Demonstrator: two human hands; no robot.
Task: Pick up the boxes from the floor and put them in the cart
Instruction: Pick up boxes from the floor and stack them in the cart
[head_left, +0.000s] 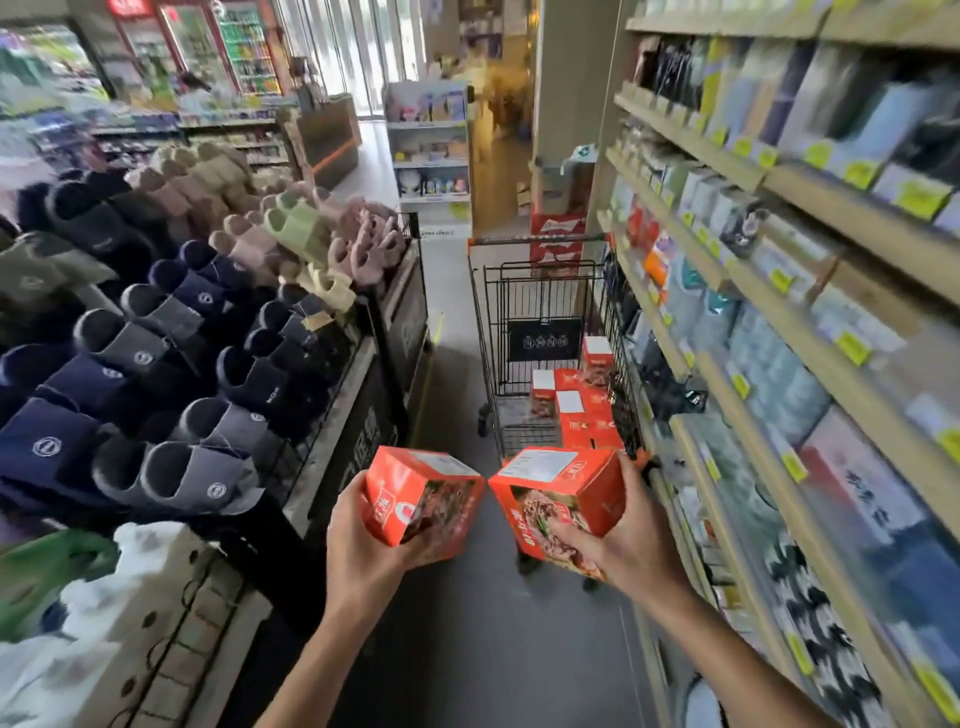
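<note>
Two orange boxes, left hand (363, 540) gripping one (423, 499), right hand (618, 540) gripping the other (563, 491), just short of the wire cart (540, 291) straight ahead, right hand nearer, more orange boxes (582, 410) inside.

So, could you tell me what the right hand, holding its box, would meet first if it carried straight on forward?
Most likely the cart: the right hand and its box point up the aisle at the cart's near end, where orange boxes already lie. Depth is unclear, but nothing appears in between.
</note>
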